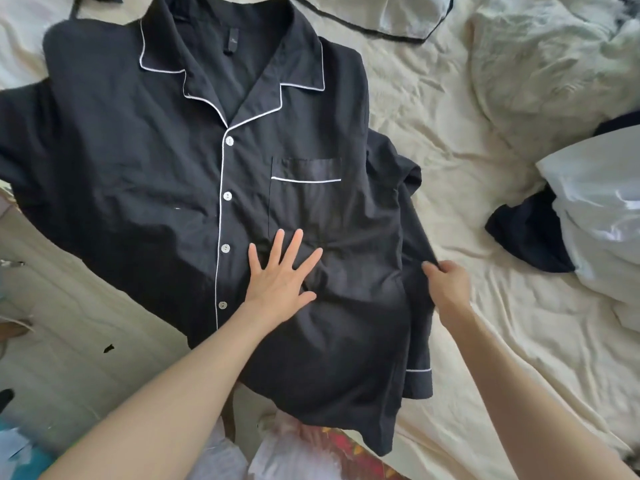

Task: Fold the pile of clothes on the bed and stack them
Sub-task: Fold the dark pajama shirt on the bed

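Hands on shirt, pile beside.

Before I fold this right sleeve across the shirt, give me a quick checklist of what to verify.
1. Black pajama shirt lies front up, buttoned: ok.
2. Left hand pressed flat on the front: ok.
3. Right hand pinches the right sleeve: ok.
4. Fabric below the pocket smooth: not ok, wrinkled.
5. Hem fully on the bed: not ok, it overhangs.
6. Other sleeve laid flat: cannot tell.
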